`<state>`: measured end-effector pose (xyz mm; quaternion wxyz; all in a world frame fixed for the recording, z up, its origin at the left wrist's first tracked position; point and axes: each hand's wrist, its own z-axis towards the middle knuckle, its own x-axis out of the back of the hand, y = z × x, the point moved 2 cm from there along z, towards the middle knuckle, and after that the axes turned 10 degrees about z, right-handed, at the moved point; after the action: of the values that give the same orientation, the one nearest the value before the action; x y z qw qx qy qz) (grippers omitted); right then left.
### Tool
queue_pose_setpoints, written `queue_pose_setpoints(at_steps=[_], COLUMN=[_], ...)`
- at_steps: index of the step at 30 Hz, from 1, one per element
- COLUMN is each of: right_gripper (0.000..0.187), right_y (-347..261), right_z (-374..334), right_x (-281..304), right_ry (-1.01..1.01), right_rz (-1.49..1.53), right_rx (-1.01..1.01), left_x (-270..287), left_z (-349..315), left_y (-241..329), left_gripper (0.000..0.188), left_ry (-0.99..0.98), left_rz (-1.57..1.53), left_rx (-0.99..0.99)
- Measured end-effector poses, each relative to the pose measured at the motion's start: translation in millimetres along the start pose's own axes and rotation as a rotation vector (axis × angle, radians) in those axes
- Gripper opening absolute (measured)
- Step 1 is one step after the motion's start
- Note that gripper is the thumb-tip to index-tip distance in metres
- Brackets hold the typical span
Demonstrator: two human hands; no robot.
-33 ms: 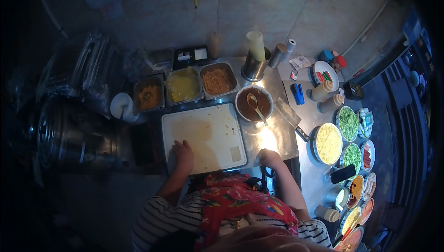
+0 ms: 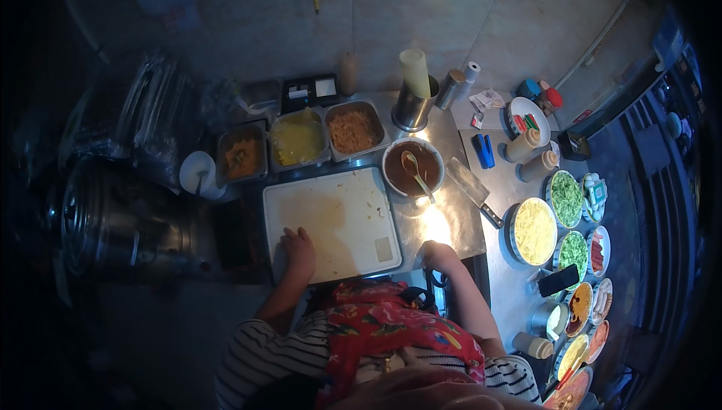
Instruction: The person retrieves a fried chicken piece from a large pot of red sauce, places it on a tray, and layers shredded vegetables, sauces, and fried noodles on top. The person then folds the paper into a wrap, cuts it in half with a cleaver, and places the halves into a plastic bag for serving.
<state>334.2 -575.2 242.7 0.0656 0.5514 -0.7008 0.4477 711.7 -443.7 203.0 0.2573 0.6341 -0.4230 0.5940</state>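
Note:
My left hand (image 2: 298, 250) rests on the lower left part of a white cutting board (image 2: 331, 218), fingers loosely stretched and holding nothing. Brownish stains and a few crumbs mark the board. At the counter's front edge, right of the board, my right hand (image 2: 439, 256) is curled closed; what lies inside it, if anything, is hidden. A black strap (image 2: 434, 283) hangs just below that hand. Beyond the board's right corner stands a bowl of brown sauce (image 2: 404, 177) with a spoon (image 2: 416, 172) lying in it. A cleaver (image 2: 475, 192) lies flat right of the bowl.
Metal trays of shredded filling (image 2: 353, 132), yellow filling (image 2: 297, 141) and orange filling (image 2: 242, 159) line the back. A metal canister (image 2: 413, 113) stands behind the sauce. Rightward are a large bowl of pale shreds (image 2: 534, 231), several topping bowls, squeeze bottles (image 2: 522, 145) and a phone (image 2: 558, 280).

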Motion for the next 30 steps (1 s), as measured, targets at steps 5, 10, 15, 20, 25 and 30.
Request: queue_pose_setpoints(at_steps=[5,10,15,20,25,30], right_gripper=[0.036,0.016,0.023,0.021,0.025,0.034], right_y=[2,-29,-73,-39,2,52], right_z=[-2,-52,-120,-200,-303,-396], right_x=[-5,-18,-67,-95,-156,-221], right_ry=[0.079,0.369,0.113,0.819,0.545,0.708], right_rz=[-0.048,0.035,1.627,0.323,1.956,1.708], right_rx=[0.007,0.12,0.421,0.547,0.29,0.17], left_x=[43,149,197,193,164,119], left_z=[-10,-35,-104,-188,-255,-351], left_y=[-2,30,129,194,231,257], left_gripper=[0.048,0.07,0.062,0.056,0.052,0.057], left_ry=[-0.046,-0.207,0.105,0.112,-0.167,-0.197], left_rz=[0.07,-0.094,-0.584,-0.434,-0.298,0.074], left_rx=[-0.127,-0.812,-1.554,-2.082,-2.097,-2.4])
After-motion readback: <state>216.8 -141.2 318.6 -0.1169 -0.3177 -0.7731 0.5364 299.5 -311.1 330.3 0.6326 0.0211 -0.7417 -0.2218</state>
